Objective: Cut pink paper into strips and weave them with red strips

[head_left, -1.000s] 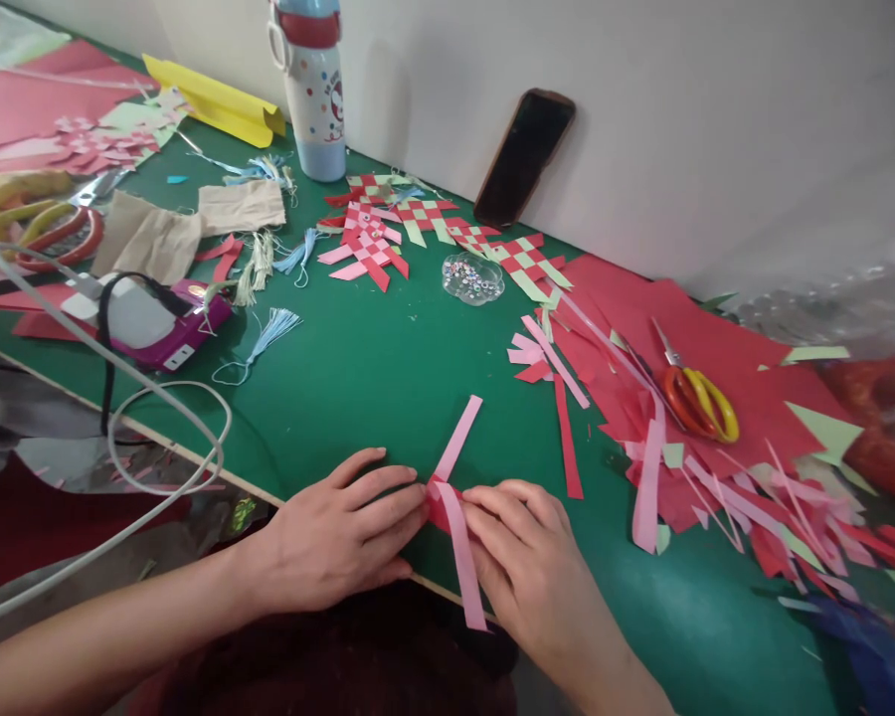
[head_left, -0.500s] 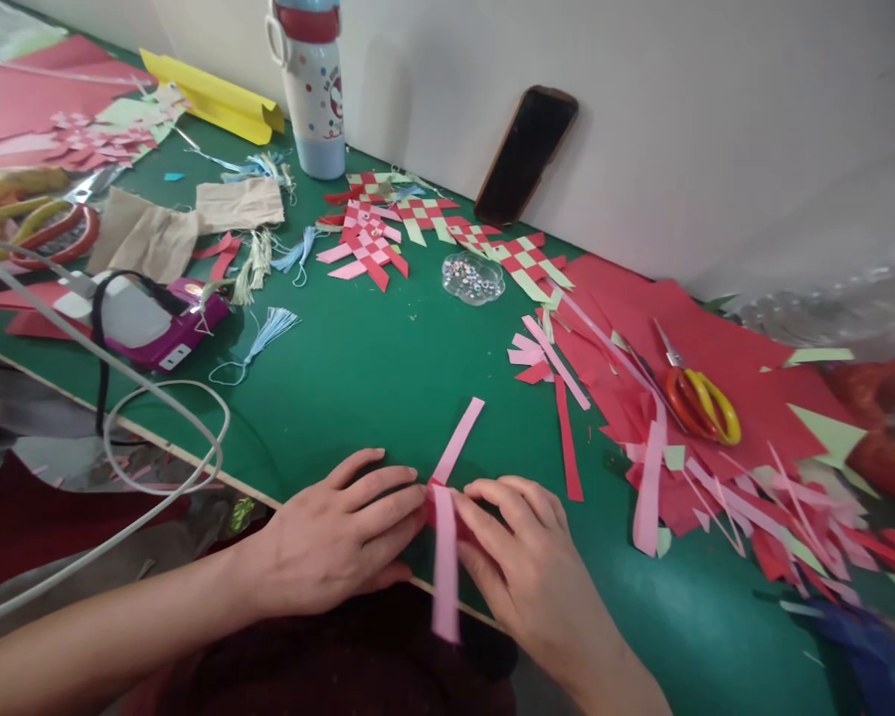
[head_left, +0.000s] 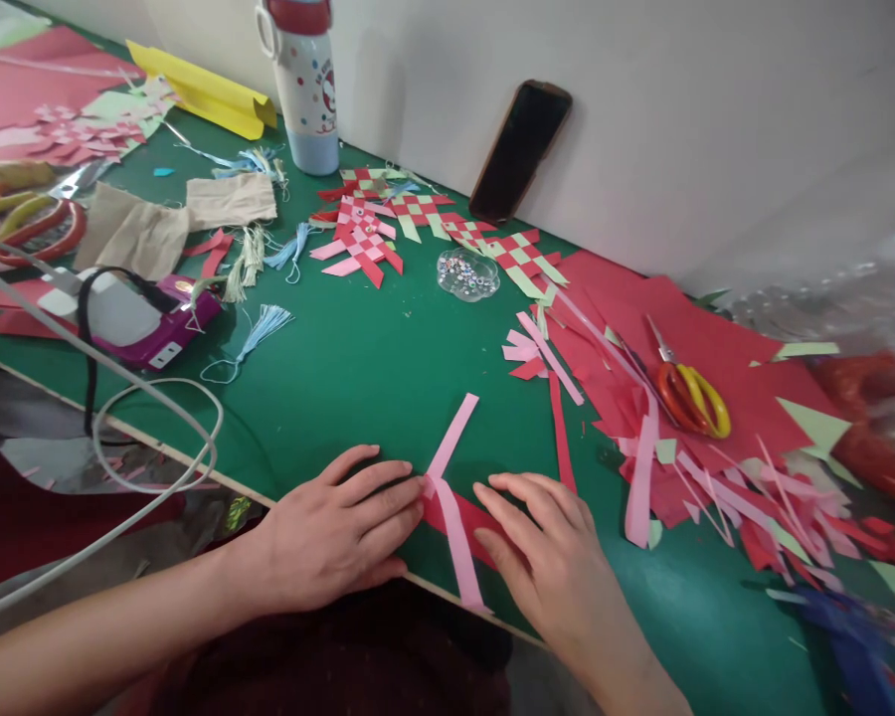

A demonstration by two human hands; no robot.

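My left hand [head_left: 339, 532] lies flat on the green table [head_left: 358, 368], its fingertips pressing the fold of a pink paper strip [head_left: 451, 517] bent into a V near the front edge. A red strip [head_left: 466, 517] lies under the pink one. My right hand [head_left: 548, 557] rests just right of the strips with fingers stretched out, touching the red strip and holding nothing.
Red paper sheets with scissors [head_left: 690, 393] and many cut strips lie to the right. Woven red, pink and green paper pieces [head_left: 365, 244], a dish of beads [head_left: 468, 273], a phone [head_left: 520, 149] and a bottle [head_left: 305, 80] stand farther back. A purple device [head_left: 141, 318] with cables sits left.
My right hand let go of the fold and slid right, uncovering the red strip. The pink strip's lower end swung and now lies flat pointing toward the table edge.
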